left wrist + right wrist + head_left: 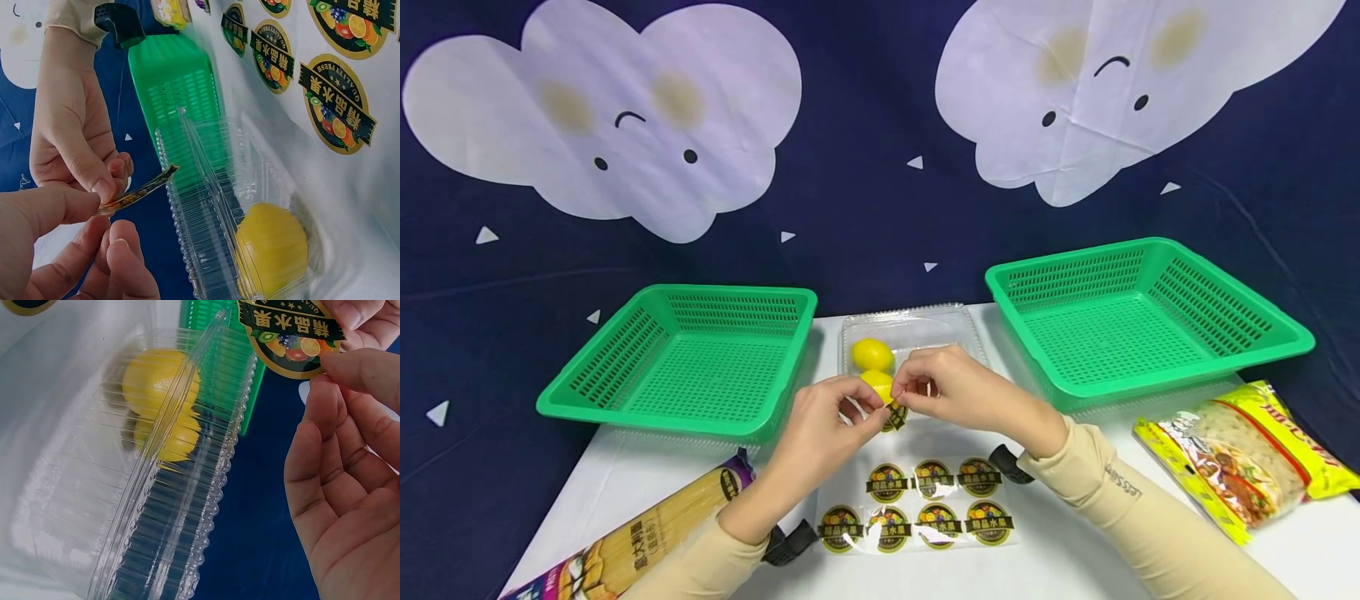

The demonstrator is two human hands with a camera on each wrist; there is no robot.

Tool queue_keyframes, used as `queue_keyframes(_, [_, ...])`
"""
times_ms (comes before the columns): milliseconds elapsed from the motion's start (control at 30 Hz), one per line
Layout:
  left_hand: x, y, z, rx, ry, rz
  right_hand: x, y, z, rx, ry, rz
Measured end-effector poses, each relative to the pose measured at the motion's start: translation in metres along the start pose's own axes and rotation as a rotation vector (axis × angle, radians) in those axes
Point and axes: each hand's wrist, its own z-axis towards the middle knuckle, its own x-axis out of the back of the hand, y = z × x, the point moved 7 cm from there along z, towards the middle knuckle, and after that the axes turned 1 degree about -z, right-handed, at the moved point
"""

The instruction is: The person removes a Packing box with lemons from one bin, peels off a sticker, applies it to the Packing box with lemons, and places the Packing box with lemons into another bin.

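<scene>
Label (292, 347): one, thin and round-edged with a wide black banner across it, gold rim, printed fruit. Seen edge-on from the left wrist, it curves slightly. It is up between the two hands, in front of the container.

Left hand (831, 417): thumb and fingertip pinch one edge of the label. Right hand (955, 385): pinches it too, from the other side. Both wear beige cloth sleeves (1157, 508).

Lemons (872, 355): two, bright yellow, smooth, rounded. Both are inside the clear container (917, 313), side by side at its left; the nearer is partly covered by the fingers in the head view. Container: one, thin glossy plastic, ribbed walls, scalloped edge.

Sticker sheet (844, 485): flat, shiny, on the white table (1060, 550), nearer the person than the container. Seven matching labels on it: three in the far row, four in the near row.

Baskets: two, green plastic, slotted walls, gridded floors; left basket (640, 424) and right basket (1180, 373) flank the container.

Food packs: two. Long spaghetti pack (658, 525) by the left forearm; glossy, pillow-shaped noodle bag (1240, 458) at far right.

Backdrop (865, 208): dark blue cloth, two pale clouds.
</scene>
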Motion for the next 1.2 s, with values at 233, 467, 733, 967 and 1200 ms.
queue_keyframes(233, [-0.002, -0.001, 0.002, -0.018, 0.0, 0.004, -0.001, 0.0, 0.0, 0.006, 0.006, 0.003])
queue_keyframes(467, [0.0, -0.003, 0.005, -0.001, 0.003, -0.006, -0.001, 0.0, -0.001, -0.032, 0.011, 0.018])
queue_keyframes(733, [0.007, -0.007, 0.013, 0.02, 0.053, -0.044, 0.002, 0.011, -0.007, -0.129, 0.065, 0.061])
queue_keyframes(967, [0.007, -0.015, 0.02, 0.097, 0.086, -0.179, 0.005, 0.023, -0.015, -0.21, 0.127, 0.081])
queue_keyframes(1200, [0.007, -0.019, 0.026, 0.171, 0.104, -0.339, 0.0, 0.03, -0.02, -0.281, 0.152, 0.163])
